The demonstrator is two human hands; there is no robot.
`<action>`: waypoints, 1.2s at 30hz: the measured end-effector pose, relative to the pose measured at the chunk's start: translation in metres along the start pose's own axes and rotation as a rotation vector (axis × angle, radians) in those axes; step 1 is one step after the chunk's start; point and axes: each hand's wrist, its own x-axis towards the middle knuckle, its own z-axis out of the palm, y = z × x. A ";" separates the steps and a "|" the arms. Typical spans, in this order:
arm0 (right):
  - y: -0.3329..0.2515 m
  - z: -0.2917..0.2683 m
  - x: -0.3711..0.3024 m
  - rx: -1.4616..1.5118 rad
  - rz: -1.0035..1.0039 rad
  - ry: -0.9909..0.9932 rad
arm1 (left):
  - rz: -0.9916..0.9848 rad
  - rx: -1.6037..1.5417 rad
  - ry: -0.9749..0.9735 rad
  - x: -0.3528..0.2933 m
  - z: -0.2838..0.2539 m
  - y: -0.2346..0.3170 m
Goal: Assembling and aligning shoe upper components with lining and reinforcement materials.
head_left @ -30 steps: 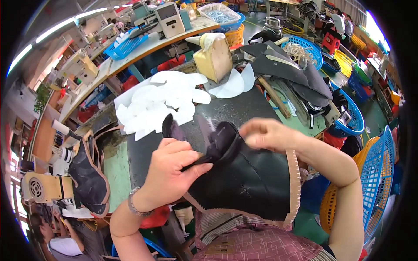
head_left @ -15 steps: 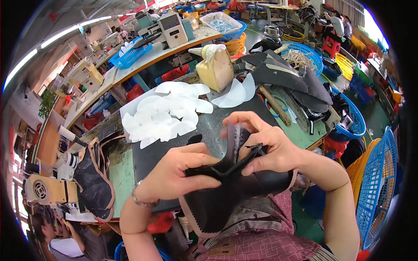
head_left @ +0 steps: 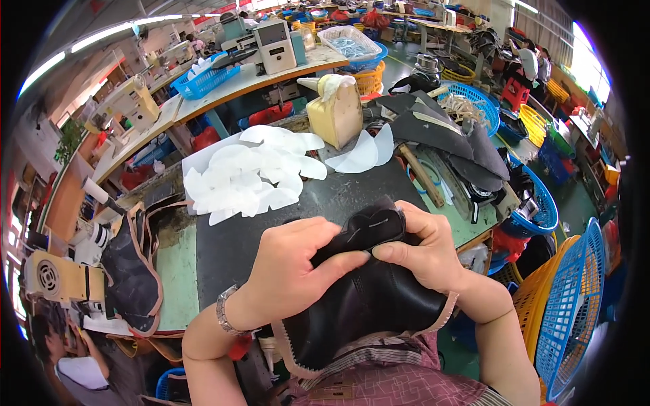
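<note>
Both of my hands grip a black shoe upper (head_left: 359, 304) of smooth leather, held in front of me above the near edge of the bench. Its lower edge shows a pinkish zigzag-cut border. My left hand (head_left: 288, 264) pinches the folded top edge between thumb and fingers. Close beside it, my right hand (head_left: 430, 250) pinches the same edge, thumb tip almost meeting the left thumb. A dark lining with pale stitch marks shows between the fingers. Beyond the hands, white curved pieces (head_left: 250, 172) lie in a heap on a black mat (head_left: 325, 196).
A yellowish glue container (head_left: 335, 115) stands behind the mat. Right of it lie dark grey pieces (head_left: 440, 128) and a wooden-handled hammer (head_left: 421, 174). Another dark upper (head_left: 132, 271) rests at the left. Blue baskets (head_left: 575, 304) stand at my right; a person (head_left: 78, 365) sits lower left.
The upper has been turned and its top edge folded together, with the lining now facing up. My hands have drawn closer together, and the right has moved lower.
</note>
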 end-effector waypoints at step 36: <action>0.018 -0.005 -0.005 -0.201 -0.314 0.026 | 0.161 -0.220 -0.261 0.011 0.019 -0.031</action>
